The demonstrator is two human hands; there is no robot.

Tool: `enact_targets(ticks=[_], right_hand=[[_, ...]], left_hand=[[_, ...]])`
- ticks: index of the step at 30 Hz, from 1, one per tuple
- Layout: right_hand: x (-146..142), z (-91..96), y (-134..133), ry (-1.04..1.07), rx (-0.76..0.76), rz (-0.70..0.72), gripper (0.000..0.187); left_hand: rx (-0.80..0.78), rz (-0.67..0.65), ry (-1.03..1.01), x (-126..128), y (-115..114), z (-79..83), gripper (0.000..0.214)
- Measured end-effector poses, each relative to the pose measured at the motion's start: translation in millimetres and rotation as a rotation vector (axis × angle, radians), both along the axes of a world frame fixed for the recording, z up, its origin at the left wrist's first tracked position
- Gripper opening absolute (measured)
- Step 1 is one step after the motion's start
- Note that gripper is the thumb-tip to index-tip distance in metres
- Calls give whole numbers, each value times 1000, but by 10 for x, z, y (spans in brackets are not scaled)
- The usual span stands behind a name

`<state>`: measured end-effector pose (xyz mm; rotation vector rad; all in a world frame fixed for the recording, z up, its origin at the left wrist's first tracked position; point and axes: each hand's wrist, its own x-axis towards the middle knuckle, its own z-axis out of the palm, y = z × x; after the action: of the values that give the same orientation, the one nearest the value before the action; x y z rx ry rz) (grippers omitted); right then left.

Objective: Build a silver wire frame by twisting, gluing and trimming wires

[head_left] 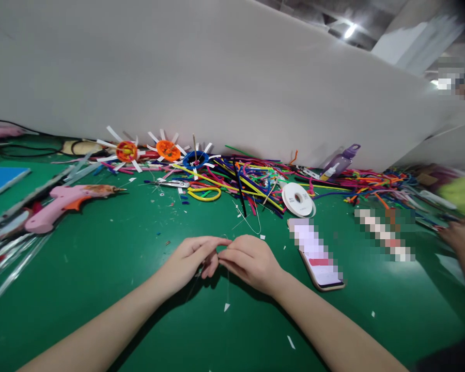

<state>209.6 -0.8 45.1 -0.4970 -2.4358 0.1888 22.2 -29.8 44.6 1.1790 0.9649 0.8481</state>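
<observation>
My left hand and my right hand meet over the green table, their fingertips close together. Between them is a thin clear thread, hard to make out. One strand hangs below the right fingers, and a fainter one trails under the left. The right thumb and forefinger are pinched on it. My left fingers are curled, with the forefinger stretched toward the right hand; their tips are partly hidden. A small white paper scrap lies just below the hands.
Beyond the hands lie pipe cleaners, a white ribbon spool, scissors and flower-like pieces. A pink glue gun is at left. At right are a phone, a purple bottle and another person's hand.
</observation>
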Motion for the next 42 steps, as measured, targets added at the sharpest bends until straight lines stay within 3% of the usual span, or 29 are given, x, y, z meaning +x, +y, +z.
enact_targets(ticks=[5, 12, 19, 27, 33, 37, 42], right_hand=[[18, 17, -12, 124, -83, -18, 19], [1, 70, -21, 142, -155, -116, 23], [-7, 52, -17, 29, -214, -101, 32], [-20, 49, -34, 71, -354, -135, 23], [-36, 31, -23, 147, -458, -144, 22], [-44, 22, -22, 154, -529, -155, 26], [-46, 26, -10, 201, -758, -170, 32]], left_hand=[[40, 43, -68, 10, -9, -25, 43], [186, 83, 100, 63, -54, -84, 29], [312, 121, 307, 30, -61, -30, 23], [280, 246, 392, 27, -39, -51, 22], [297, 202, 440, 37, -54, -60, 23], [417, 177, 473, 50, -65, -26, 23], [451, 170, 381, 23, -44, 17, 27]])
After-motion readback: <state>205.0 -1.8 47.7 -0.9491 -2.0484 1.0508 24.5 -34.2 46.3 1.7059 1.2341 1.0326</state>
